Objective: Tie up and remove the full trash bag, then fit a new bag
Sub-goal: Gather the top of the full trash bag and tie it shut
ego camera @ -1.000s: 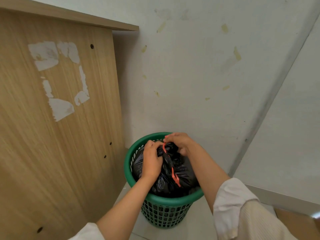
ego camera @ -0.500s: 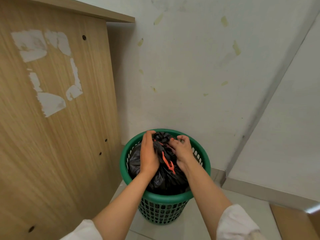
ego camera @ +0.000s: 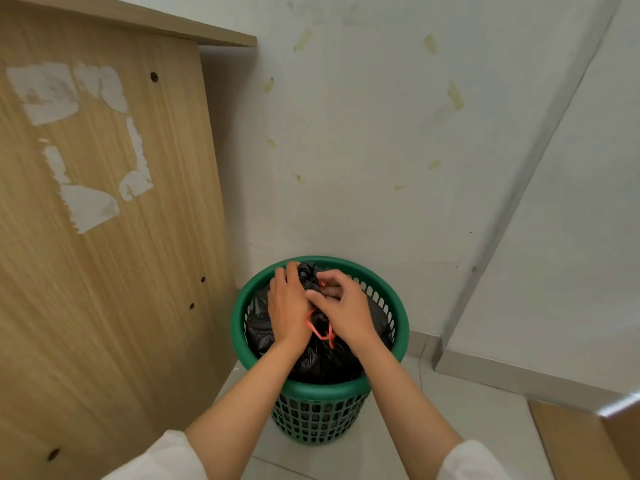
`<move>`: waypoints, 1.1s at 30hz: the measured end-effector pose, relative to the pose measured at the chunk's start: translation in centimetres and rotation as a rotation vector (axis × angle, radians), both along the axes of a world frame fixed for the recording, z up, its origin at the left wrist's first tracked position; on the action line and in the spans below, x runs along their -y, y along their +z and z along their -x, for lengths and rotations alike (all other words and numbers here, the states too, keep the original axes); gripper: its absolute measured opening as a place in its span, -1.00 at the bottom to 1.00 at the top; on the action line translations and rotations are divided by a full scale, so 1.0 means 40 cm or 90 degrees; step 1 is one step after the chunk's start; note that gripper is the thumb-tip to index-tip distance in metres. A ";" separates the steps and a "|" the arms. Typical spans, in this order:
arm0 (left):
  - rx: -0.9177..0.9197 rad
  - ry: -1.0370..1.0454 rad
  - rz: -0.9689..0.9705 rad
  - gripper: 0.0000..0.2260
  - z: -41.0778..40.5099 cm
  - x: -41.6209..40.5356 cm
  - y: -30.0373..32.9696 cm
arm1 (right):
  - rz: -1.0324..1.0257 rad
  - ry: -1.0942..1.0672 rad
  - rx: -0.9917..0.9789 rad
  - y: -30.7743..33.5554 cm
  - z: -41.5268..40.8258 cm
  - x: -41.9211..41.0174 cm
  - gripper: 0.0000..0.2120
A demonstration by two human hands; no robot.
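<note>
So the black trash bag [ego camera: 322, 355] is sitting inside the green basket [ego camera: 242, 327], lower middle of the frame, on the tiled floor [ego camera: 450, 427] in the corner between the wooden panel [ego camera: 104, 271] on the left and the white wall [ego camera: 381, 150]. Both hands are working right at the gathered neck of the bag. The left hand [ego camera: 289, 308] is curling around the bunched plastic at the top, grip wrapped on the neck. The right hand [ego camera: 341, 308] is pinching at the orange drawstring [ego camera: 320, 332], which is looping out just below the two hands. I can't tell whether the knot is actually cinched or just half made, since the fingers are covering it.

What could go wrong from here, as I see it: if the string is only looped and not pulled tight, the neck is probably opening again when the bag gets lifted, and stuff is spilling back into the basket or onto the floor. The thin drawstring could also be tearing out of its hem if yanked too hard. And the bag is looking pretty snug against the basket walls, so lifting it might be dragging the light basket up along with it.

As for writing or brands: nothing readable anywhere. The panel is just showing torn white sticker remains [ego camera: 90, 206] in the upper left, and the wall is carrying yellowish tape marks [ego camera: 455, 95].
</note>
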State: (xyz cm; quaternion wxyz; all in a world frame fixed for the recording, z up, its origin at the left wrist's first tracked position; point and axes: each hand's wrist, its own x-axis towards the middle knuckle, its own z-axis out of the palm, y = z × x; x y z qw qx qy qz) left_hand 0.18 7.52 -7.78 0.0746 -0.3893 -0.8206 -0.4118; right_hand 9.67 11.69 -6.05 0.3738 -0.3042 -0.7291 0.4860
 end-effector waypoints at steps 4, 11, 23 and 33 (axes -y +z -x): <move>0.076 -0.207 -0.027 -0.51 0.042 0.036 0.004 | -0.011 -0.021 -0.034 -0.005 -0.005 -0.005 -0.80; 0.128 -0.367 0.044 -0.52 0.101 0.122 0.082 | -0.047 -0.020 -0.045 0.008 0.015 -0.002 -0.77; 0.009 -0.408 0.056 -0.87 0.075 0.041 0.057 | 0.022 0.072 -0.053 0.016 -0.076 -0.004 -0.85; -0.011 -0.383 0.092 -0.86 0.085 0.039 0.060 | -0.442 0.100 0.151 -0.032 -0.172 0.073 -0.78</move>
